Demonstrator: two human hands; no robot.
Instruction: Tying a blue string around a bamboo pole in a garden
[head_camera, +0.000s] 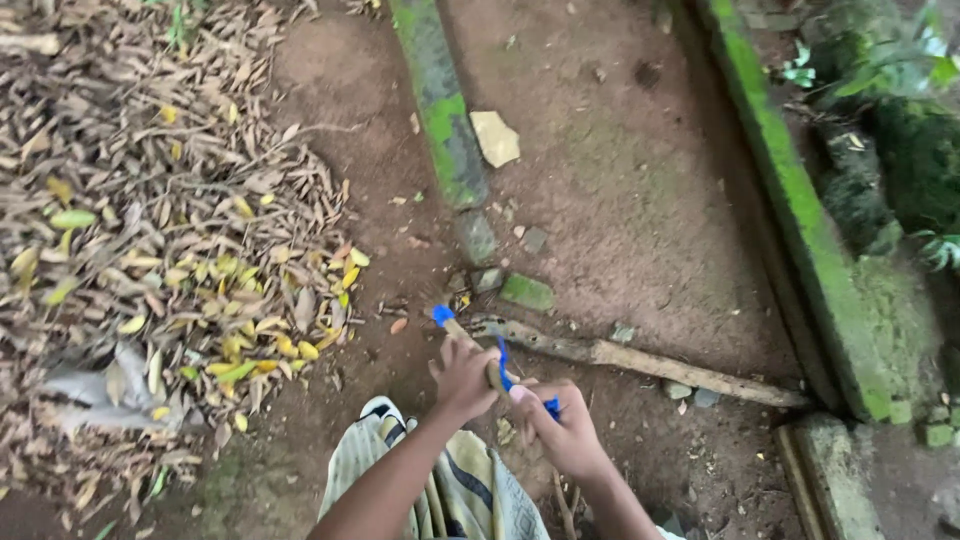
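Both hands closed on a wooden handle with blue tape, over bare dirt ground.

Left hand (463, 378) wrapped shut around upper part of wooden handle (470, 345), just below blue-taped tip (442, 314). Right hand (568, 430) gripped shut lower on same handle, touching blue tape strand (505, 365); hands just beside each other. Handle tilted, tip pointing up-left, away from body. Working end hidden. Dry leaf pile (170, 230) left, well apart. Long stick (640, 360) on dirt beside hands. Mossy curb (440, 110) ahead, striped cloth (450, 490) below arms. No containers visible.
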